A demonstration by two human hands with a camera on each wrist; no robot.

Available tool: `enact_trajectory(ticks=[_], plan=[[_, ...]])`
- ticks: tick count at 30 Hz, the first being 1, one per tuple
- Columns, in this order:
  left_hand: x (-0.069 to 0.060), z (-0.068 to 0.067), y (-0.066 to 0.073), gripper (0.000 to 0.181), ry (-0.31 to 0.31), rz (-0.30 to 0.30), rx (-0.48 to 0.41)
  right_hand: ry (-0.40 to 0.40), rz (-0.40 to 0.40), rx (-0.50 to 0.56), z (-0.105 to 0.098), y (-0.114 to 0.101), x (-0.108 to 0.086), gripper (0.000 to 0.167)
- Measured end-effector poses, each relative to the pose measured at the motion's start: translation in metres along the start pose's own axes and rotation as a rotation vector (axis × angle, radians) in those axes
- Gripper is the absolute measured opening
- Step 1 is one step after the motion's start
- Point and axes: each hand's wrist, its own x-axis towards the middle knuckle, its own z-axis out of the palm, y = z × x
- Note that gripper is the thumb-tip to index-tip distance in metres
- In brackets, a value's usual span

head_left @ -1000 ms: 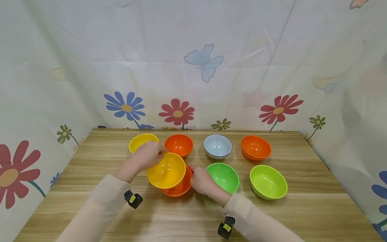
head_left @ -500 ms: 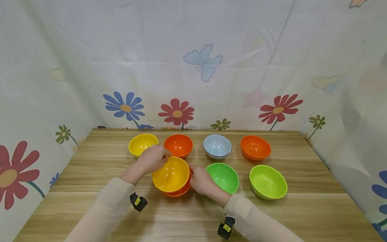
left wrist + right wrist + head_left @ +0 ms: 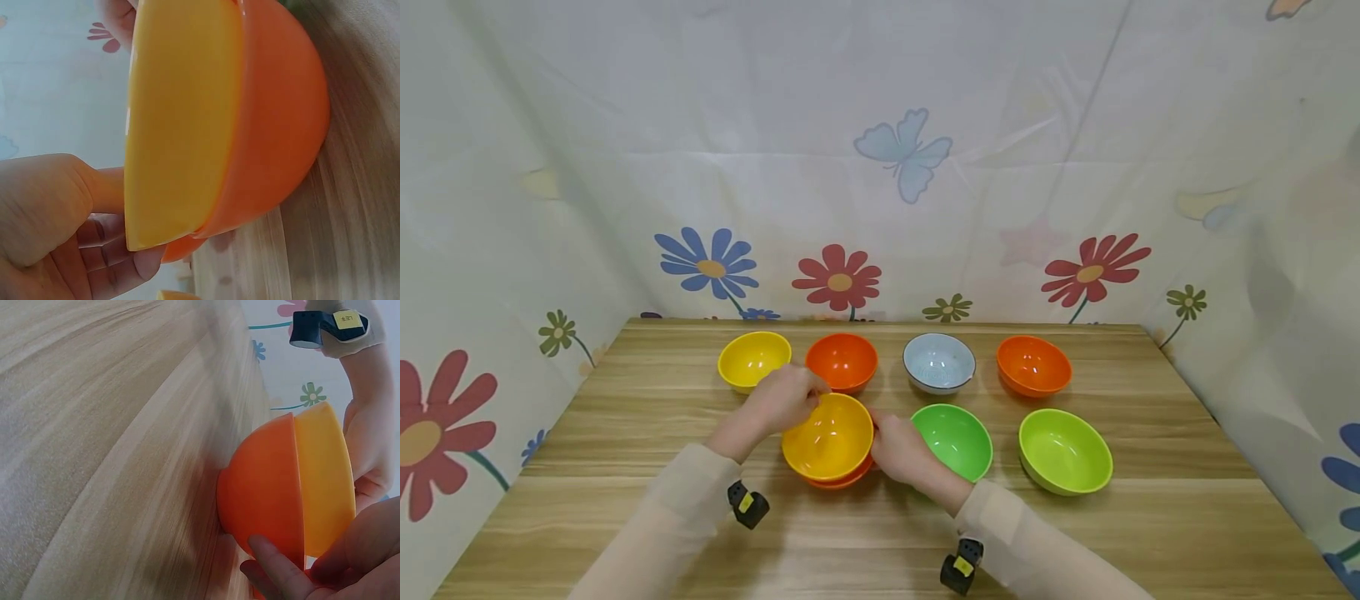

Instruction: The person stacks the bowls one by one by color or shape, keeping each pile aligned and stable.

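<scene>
One amber bowl (image 3: pixel 827 442) sits partly inside an orange bowl (image 3: pixel 259 481), its upper wall rising above the lower bowl's rim; whether their bases touch is hidden. Both are at the near left of a wooden surface (image 3: pixel 587 475), the orange one resting on it. The left hand (image 3: pixel 786 398) grips the amber bowl at the far-left part of its rim, the thumb over the edge and fingers outside. The right hand (image 3: pixel 901 446) holds the orange bowl by its right side, fingers against the outer wall and thumb at the rim.

Just right of that hand is a green bowl (image 3: pixel 955 442), partly covered by the wrist, and farther right a lime bowl (image 3: pixel 1065 452). Behind them a row runs from left to right: a yellow bowl (image 3: pixel 754 358), a red-orange bowl (image 3: pixel 842 362), a pale grey bowl with a dark rim (image 3: pixel 940 362) and a wide orange bowl (image 3: pixel 1034 367). Pale sleeves (image 3: pixel 662 517) cover both forearms. A flowered curtain (image 3: pixel 985 208) hangs behind.
</scene>
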Motion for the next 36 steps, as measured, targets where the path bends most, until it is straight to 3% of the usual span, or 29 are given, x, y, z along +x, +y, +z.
enact_trajectory(ticks=[7,12,29,36], plan=[[0.001,0.004,-0.001,0.021,-0.011,-0.018,-0.016,0.001,0.022,0.007,0.0,0.0,0.0,0.036],[0.001,0.005,0.0,0.021,-0.008,-0.021,-0.025,-0.015,0.053,0.066,0.0,0.0,0.0,0.042],[0.002,0.01,-0.003,0.019,0.005,-0.004,-0.021,0.007,0.085,0.272,0.001,0.001,-0.001,0.038],[0.003,0.012,-0.005,0.017,0.011,0.009,0.004,0.019,0.086,0.224,0.003,0.0,-0.001,0.035]])
